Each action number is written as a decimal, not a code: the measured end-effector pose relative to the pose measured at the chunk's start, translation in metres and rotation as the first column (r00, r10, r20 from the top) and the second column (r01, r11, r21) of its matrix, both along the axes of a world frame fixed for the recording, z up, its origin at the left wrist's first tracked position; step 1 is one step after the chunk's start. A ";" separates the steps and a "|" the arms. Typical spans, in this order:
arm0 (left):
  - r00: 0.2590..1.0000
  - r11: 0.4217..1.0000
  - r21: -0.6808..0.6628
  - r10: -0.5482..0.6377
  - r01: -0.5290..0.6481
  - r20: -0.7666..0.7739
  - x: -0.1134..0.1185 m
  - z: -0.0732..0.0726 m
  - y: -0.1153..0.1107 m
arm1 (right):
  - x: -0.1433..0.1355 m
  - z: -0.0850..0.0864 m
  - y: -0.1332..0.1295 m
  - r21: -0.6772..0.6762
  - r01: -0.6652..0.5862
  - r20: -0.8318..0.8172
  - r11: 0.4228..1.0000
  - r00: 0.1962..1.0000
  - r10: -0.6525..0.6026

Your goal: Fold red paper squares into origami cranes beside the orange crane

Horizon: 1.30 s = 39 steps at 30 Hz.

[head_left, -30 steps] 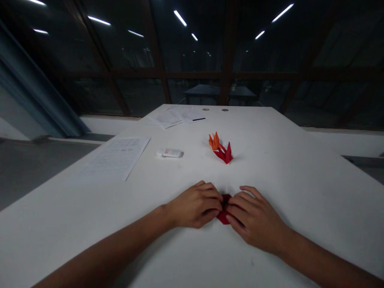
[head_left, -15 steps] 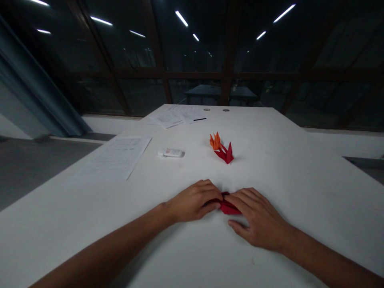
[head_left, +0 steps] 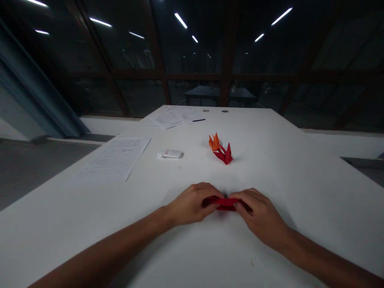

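Observation:
A folded piece of red paper (head_left: 227,203) is held between my two hands, close above the white table (head_left: 192,256). My left hand (head_left: 196,203) pinches its left end, thumb below and fingers over the top. On the right end, my right hand (head_left: 258,210) grips it between thumb and fingers. The paper is partly hidden by the fingers, and its folds are slightly blurred. Beyond the hands stand a red origami crane (head_left: 225,155) and an orange origami crane (head_left: 214,142), side by side and seemingly touching.
Left of the cranes lies a small white bottle (head_left: 169,154). A printed sheet (head_left: 115,160) rests at the table's left edge. Farther back are more papers (head_left: 171,117), a black pen (head_left: 199,120) and two round discs or holes. Dark windows and a blue curtain (head_left: 36,84) stand behind.
My right thumb, apart from the paper before, now presses on its near side. The red paper has tilted up and its long side shows between both hands.

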<state>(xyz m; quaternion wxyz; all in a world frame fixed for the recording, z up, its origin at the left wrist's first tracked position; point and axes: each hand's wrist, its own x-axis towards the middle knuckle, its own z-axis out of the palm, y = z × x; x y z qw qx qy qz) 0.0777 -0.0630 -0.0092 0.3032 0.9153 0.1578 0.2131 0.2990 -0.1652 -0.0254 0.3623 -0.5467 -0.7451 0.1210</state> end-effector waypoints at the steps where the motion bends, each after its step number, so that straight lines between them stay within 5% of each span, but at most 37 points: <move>1: 0.999 0.993 -0.104 0.049 -0.047 0.023 0.001 0.002 -0.002 | -0.001 0.005 0.000 -0.070 0.025 -0.065 0.997 0.997 -0.030; 5: 0.981 0.858 -0.490 0.190 -0.152 0.027 0.005 0.009 -0.005 | -0.002 0.022 0.003 -0.334 -0.049 -0.305 0.941 0.951 -0.059; 9: 0.997 0.758 -0.651 0.070 -0.046 0.011 0.006 0.012 -0.004 | 0.000 0.024 0.007 -0.490 -0.166 -0.432 0.856 0.899 -0.073; 11: 0.998 0.821 -0.567 0.044 -0.067 -0.055 0.005 0.012 -0.004 | 0.001 0.022 0.005 -0.535 -0.141 -0.372 0.833 0.925 -0.083; 14: 0.981 0.968 -0.212 0.095 -0.130 -0.169 0.006 0.008 -0.006 | 0.000 0.020 0.001 -0.484 0.004 -0.090 0.875 0.994 -0.054; 16: 0.979 0.993 -0.003 0.112 -0.115 -0.173 0.007 0.004 -0.007 | -0.001 0.019 -0.001 -0.393 0.075 0.114 0.916 0.993 -0.032; 19: 0.981 0.993 0.088 0.095 -0.081 -0.169 0.009 -0.001 -0.007 | -0.001 0.014 -0.002 -0.254 0.083 0.283 0.964 0.959 -0.008; 23: 0.981 0.992 0.099 0.088 -0.071 -0.174 0.007 -0.006 -0.005 | 0.000 0.004 0.002 -0.151 0.023 0.265 0.988 0.964 0.018; 29: 0.992 0.992 0.127 0.039 -0.024 -0.122 0.004 -0.010 -0.005 | 0.003 -0.006 0.006 -0.053 -0.051 0.211 0.997 0.976 0.061; 34: 0.987 0.943 0.324 -0.032 0.083 -0.159 0.002 -0.008 -0.006 | 0.007 -0.005 0.002 0.076 -0.265 0.434 0.961 0.877 0.207; 39: 0.975 0.895 0.407 -0.109 0.182 -0.195 -0.002 -0.001 -0.002 | 0.005 0.000 -0.005 0.081 -0.288 0.505 0.954 0.837 0.210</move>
